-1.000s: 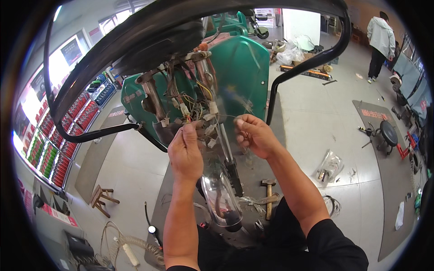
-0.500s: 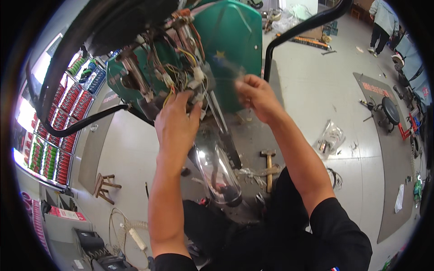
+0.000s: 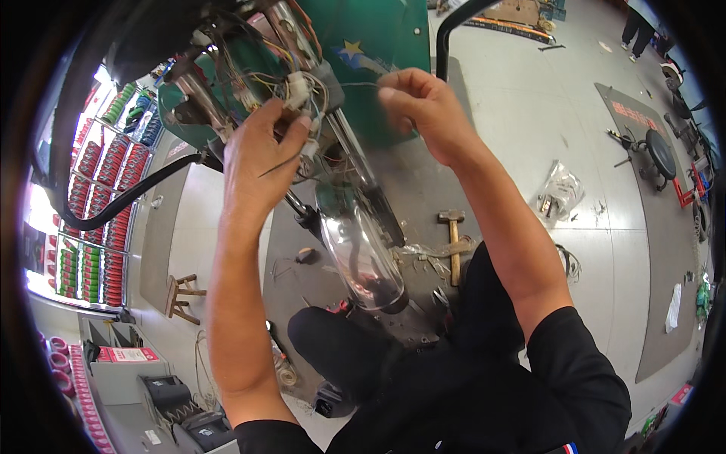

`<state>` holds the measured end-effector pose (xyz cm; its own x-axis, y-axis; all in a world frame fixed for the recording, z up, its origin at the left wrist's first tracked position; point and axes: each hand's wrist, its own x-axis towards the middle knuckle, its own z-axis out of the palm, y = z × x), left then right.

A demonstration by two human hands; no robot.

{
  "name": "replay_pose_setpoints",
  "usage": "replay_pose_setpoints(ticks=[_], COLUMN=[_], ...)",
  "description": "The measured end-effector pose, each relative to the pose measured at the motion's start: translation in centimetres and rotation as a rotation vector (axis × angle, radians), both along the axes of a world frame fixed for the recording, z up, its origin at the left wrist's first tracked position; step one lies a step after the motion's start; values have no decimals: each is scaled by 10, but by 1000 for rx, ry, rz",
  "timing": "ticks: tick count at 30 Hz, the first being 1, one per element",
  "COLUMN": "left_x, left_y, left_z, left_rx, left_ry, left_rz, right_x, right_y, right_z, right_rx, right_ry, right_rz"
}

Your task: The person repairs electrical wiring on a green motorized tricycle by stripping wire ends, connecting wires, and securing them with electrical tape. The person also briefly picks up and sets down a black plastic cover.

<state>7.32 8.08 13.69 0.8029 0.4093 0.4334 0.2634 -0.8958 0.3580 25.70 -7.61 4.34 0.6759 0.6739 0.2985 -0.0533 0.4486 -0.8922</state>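
Before me stands the front end of a vehicle with a green panel (image 3: 370, 26), two metal fork tubes (image 3: 349, 140) and a bundle of exposed wires (image 3: 261, 79). My left hand (image 3: 261, 155) is closed on the wires, its thumb and fingers just below a white connector (image 3: 298, 89). A thin dark strand crosses the back of that hand. To the right, my right hand (image 3: 427, 113) is raised in front of the panel, fingers pinched and slightly blurred. A thin pale wire (image 3: 361, 84) runs from near the connector to its fingertips. Below the fork is a shiny rounded fender (image 3: 359, 250).
A hammer (image 3: 454, 242) and pliers (image 3: 441, 298) lie on the floor mat near my knees. Black bars (image 3: 147, 185) curve around the front end. A plastic bag (image 3: 560, 193) and a stool (image 3: 656, 163) are at right, a wooden stool (image 3: 183, 297) at left. Another person (image 3: 639, 34) stands far right.
My view has shifted, so the front end sits higher and further left. My right hand has moved slightly up and left in the picture. My left hand stays at the wires.
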Motion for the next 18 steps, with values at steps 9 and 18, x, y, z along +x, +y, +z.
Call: replay_pose_setpoints(ticks=[9, 18], left_x=[4, -5], left_y=[25, 50], left_z=[-25, -53], left_rx=[-210, -243], left_ry=[96, -210], left_rz=[-74, 93], right_x=[22, 47], right_y=[-28, -11], right_z=[-17, -83], right_rx=[-139, -22], right_ry=[-73, 295], right_rz=[70, 69])
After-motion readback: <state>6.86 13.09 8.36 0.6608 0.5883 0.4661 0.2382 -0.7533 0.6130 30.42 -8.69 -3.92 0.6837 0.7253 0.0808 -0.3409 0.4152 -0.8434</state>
